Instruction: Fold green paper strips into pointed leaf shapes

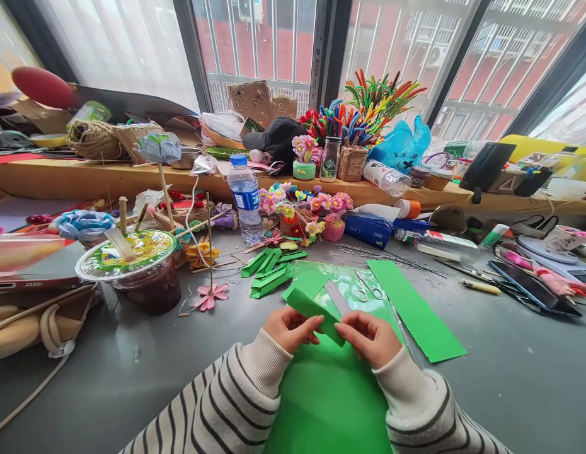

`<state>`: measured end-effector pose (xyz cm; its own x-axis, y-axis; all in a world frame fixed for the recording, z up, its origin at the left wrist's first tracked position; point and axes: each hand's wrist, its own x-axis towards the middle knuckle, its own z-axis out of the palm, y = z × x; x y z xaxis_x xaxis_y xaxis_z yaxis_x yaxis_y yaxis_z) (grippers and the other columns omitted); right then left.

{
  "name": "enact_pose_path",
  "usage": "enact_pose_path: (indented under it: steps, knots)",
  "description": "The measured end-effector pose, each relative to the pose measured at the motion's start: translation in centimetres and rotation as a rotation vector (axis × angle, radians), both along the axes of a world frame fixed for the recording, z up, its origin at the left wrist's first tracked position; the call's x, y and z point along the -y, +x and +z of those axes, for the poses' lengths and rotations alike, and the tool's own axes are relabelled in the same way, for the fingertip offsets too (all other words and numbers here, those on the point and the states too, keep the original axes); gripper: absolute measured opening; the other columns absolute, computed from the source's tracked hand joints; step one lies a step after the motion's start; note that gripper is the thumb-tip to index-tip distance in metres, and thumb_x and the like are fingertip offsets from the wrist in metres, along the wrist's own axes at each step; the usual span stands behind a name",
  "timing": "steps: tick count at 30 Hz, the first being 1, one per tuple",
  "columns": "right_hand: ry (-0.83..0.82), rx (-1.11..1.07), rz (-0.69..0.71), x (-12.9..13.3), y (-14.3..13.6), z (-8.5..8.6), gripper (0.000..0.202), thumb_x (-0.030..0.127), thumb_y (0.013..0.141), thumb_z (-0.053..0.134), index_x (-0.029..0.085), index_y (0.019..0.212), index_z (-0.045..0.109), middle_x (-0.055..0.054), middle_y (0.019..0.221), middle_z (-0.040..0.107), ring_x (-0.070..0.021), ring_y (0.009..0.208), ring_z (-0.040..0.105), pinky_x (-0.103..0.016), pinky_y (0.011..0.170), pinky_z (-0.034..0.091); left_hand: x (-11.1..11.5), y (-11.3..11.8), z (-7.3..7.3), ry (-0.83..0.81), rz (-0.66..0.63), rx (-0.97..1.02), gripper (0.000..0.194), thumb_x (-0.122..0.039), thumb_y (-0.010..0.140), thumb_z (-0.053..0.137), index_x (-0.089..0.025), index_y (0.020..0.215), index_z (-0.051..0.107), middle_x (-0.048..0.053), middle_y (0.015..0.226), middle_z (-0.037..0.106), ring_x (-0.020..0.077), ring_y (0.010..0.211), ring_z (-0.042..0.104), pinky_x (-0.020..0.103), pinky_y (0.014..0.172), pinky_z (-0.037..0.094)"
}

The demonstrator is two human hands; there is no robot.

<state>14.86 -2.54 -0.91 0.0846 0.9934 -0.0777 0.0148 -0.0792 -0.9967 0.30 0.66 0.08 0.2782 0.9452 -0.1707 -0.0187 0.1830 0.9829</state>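
A folded strip of green paper is held between both hands over a large green sheet. My left hand pinches its lower edge, and my right hand grips its right end. Just beyond, a pale ruler and scissors lie on a clear plastic cover over green paper. To the right rests a long green strip. Several folded green pieces are piled behind my left hand.
A lidded drink cup, a pink paper flower and a water bottle stand on the left and middle of the grey table. A phone lies right. Craft flowers and a crowded wooden ledge line the back.
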Motion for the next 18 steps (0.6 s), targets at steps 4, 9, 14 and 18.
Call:
enact_pose_path:
  steps: [4,9,14,18]
  knots:
    - [0.037,-0.048,-0.04,-0.2,0.6,0.0,0.029,0.043,0.061,0.054,0.016,0.067,0.046,0.008,0.042,0.041,-0.0023,0.027,0.03,-0.018,0.031,0.023,-0.2,-0.1,0.0,-0.032,-0.043,0.057,0.029,-0.038,0.053,0.061,-0.01,0.052,0.055,0.003,0.045,0.059,0.0105,0.039,0.053,0.02,0.042,0.041]
    - [0.059,-0.01,-0.081,-0.3,0.7,0.2,0.032,0.046,0.061,0.052,0.017,0.069,0.043,0.006,0.044,0.044,-0.0025,0.028,0.025,-0.018,0.029,0.017,-1.0,-1.0,0.1,-0.188,0.009,0.332,0.046,-0.056,0.058,0.045,-0.012,0.064,0.055,0.004,0.053,0.06,0.0142,0.048,0.057,0.022,0.044,0.042]
    - [0.102,0.065,0.068,0.0,0.3,0.1,0.029,0.046,0.062,0.052,0.017,0.063,0.047,0.006,0.047,0.039,-0.0059,0.036,0.039,-0.019,0.036,0.03,-1.3,-1.4,0.2,-0.121,-0.179,0.301,0.034,-0.042,0.058,0.055,-0.011,0.073,0.058,0.004,0.062,0.061,0.0111,0.055,0.055,0.021,0.053,0.042]
    - [0.149,0.281,0.197,0.4,-0.1,-0.3,0.024,0.041,0.067,0.047,0.017,0.063,0.049,0.006,0.039,0.039,-0.0078,0.033,0.039,-0.02,0.037,0.03,-1.2,-1.5,-0.2,-0.136,-0.433,0.125,0.021,-0.028,0.056,0.062,-0.012,0.069,0.06,0.0,0.056,0.058,0.0053,0.049,0.05,0.015,0.048,0.037]
